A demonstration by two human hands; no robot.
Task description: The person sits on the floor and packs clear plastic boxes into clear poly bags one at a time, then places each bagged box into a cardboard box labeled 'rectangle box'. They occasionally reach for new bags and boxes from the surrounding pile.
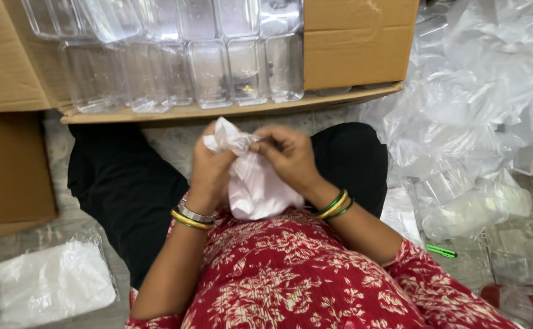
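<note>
Pouch (255, 186) of pale pink-white plastic hangs between both hands, long axis running upright, its crumpled mouth pointing up. Left hand (211, 167) grips that top edge, fingers curled; right hand (287, 155) pinches it just beside, above the lap.

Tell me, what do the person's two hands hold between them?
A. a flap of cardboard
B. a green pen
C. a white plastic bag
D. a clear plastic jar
C: the left hand and the right hand both pinch the crumpled top of a white plastic bag over the lap, while the clear jars sit untouched in the cardboard box.
</note>
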